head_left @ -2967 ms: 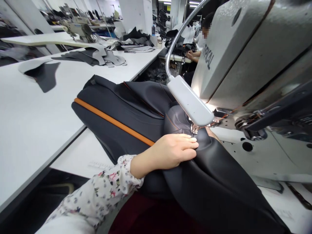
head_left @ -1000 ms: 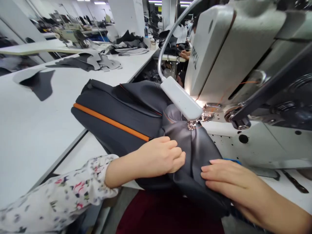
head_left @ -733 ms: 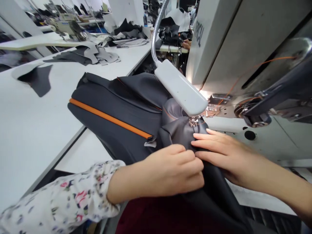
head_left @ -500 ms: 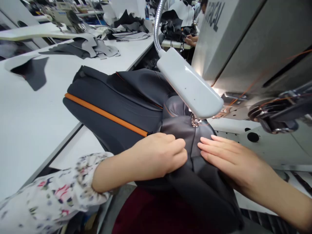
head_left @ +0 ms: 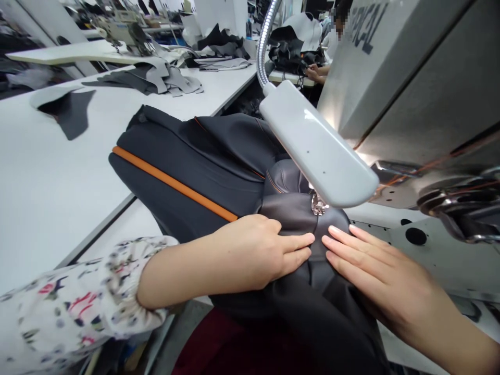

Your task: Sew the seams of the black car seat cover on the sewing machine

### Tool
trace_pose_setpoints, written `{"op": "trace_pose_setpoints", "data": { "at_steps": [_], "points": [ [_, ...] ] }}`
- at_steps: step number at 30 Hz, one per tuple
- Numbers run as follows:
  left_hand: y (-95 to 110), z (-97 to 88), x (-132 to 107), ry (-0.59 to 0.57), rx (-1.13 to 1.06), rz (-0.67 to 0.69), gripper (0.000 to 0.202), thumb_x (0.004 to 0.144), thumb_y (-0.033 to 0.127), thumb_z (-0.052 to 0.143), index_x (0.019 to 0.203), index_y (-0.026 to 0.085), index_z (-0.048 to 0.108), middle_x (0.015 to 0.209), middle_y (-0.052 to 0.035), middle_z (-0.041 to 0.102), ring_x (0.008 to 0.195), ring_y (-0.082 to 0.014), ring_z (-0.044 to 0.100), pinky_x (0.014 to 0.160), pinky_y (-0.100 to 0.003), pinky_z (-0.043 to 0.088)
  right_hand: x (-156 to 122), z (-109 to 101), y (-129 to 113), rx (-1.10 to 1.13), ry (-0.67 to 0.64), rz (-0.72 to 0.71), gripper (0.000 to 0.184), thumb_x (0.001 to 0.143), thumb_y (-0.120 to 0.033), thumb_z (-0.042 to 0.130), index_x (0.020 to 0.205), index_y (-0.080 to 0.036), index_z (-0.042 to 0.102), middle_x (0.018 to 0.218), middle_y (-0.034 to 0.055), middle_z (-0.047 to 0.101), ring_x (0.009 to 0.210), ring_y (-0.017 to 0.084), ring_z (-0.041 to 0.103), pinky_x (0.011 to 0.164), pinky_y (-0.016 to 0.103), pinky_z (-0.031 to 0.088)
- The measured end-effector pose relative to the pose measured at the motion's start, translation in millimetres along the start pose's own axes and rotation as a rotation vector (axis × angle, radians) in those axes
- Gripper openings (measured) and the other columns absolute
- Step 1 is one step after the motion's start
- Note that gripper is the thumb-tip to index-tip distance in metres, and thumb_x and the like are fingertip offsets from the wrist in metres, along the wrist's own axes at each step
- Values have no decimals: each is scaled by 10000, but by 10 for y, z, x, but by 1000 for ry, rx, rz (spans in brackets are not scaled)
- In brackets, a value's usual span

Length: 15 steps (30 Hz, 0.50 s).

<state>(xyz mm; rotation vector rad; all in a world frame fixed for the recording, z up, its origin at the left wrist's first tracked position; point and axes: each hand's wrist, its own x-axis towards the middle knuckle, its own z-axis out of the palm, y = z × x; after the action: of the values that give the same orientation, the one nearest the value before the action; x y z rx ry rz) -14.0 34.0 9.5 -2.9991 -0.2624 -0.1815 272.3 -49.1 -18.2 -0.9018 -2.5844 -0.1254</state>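
A dark grey leather cover with an orange stripe lies under the sewing machine's presser foot. My left hand rests on the leather just left of the seam, fingers stretched forward and pressing down. To the right of the seam my right hand lies flat, fingers extended toward the foot. Both hands hold the material down; neither grips it. The fingertips nearly meet a short way in front of the foot.
A grey sewing machine head fills the right side. Its gooseneck lamp hangs over the needle. Cut grey pieces lie on the long white table at left. Another person works at a far bench.
My left hand's fingers have stretched out from a curled grip. My right hand came in from the right onto the leather and now lies flat beside the seam. The view drifted slightly.
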Motion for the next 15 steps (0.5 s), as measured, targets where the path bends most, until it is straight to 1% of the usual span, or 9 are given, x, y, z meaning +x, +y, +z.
{"op": "trace_pose_setpoints", "data": {
  "at_steps": [3, 5, 10, 13, 15],
  "points": [
    [-32, 13, 9, -25, 10, 9, 526, 919, 75, 463, 1395, 209, 641, 1521, -4, 585, 608, -141, 531, 570, -337, 442, -11, 6, 60, -24, -2, -4, 425, 940, -9, 507, 1332, -115, 633, 1463, 121, 616, 1486, 234, 453, 1265, 473, 385],
    [-55, 16, 19, -22, 18, 4, 522, 932, 67, 449, 1390, 215, 651, 1523, 8, 581, 632, -139, 564, 582, -331, 443, -6, 10, 99, -31, 2, -9, 407, 941, -29, 529, 1320, -119, 645, 1442, 123, 632, 1465, 238, 481, 1255, 473, 401],
    [-122, -25, 35, 35, 9, -15, 460, 977, 79, 459, 1361, 227, 667, 1462, 4, 638, 730, -146, 653, 593, -315, 426, 58, 18, 177, -5, 59, 14, 398, 926, -37, 538, 1290, -153, 648, 1374, 100, 683, 1407, 226, 549, 1236, 463, 432],
    [-149, -48, 42, 75, 3, -21, 458, 977, 60, 457, 1340, 232, 678, 1439, 14, 657, 756, -139, 660, 577, -308, 424, 98, 16, 232, -18, 77, 8, 410, 911, -18, 535, 1282, -156, 644, 1365, 101, 689, 1385, 217, 571, 1234, 440, 434],
    [-165, -48, 53, 101, -9, -27, 457, 985, 54, 440, 1330, 228, 682, 1431, 15, 664, 741, -129, 648, 601, -304, 446, 117, 19, 280, -37, 82, 2, 419, 906, 0, 523, 1280, -148, 642, 1369, 113, 685, 1381, 216, 575, 1232, 430, 435]
  ]
}}
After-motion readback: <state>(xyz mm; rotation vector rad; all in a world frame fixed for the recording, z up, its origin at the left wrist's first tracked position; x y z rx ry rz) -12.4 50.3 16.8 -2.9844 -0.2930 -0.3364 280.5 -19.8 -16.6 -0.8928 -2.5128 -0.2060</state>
